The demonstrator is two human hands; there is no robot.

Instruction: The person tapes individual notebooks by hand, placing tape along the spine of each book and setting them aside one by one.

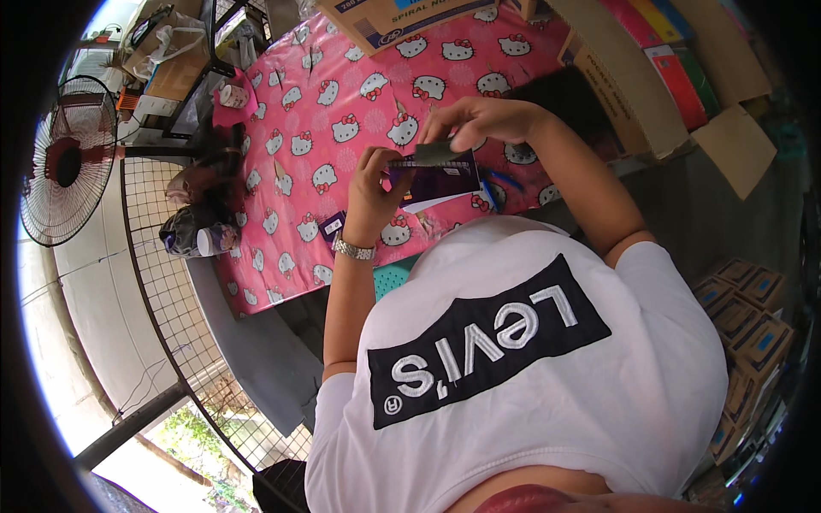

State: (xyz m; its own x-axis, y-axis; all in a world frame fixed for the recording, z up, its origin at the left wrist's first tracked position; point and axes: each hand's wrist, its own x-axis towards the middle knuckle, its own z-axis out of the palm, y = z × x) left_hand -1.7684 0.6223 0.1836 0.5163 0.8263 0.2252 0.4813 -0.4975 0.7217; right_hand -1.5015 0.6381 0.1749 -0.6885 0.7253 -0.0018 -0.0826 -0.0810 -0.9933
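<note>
A dark purple spiral notebook (453, 181) lies over the near part of the table, with white pages showing along its lower edge. My left hand (376, 190), with a metal watch at the wrist, is closed on the notebook's left end, thumb and fingers pinching by its wire edge. My right hand (489, 124) reaches across from the right, its fingers closed on a small flat dark grey-green piece (436, 154) held over the notebook's wire edge. What this piece is I cannot make out. Blue handles of a tool (494, 190) lie beside the notebook's right end.
A pink table cover (342, 128) with cartoon cats lies beneath. Cardboard boxes (410, 21) stand at the far side, and an open box (624, 85) with colourful notebooks at the right. A small purple item (332, 225) lies near my left wrist. A fan (68, 162) stands left.
</note>
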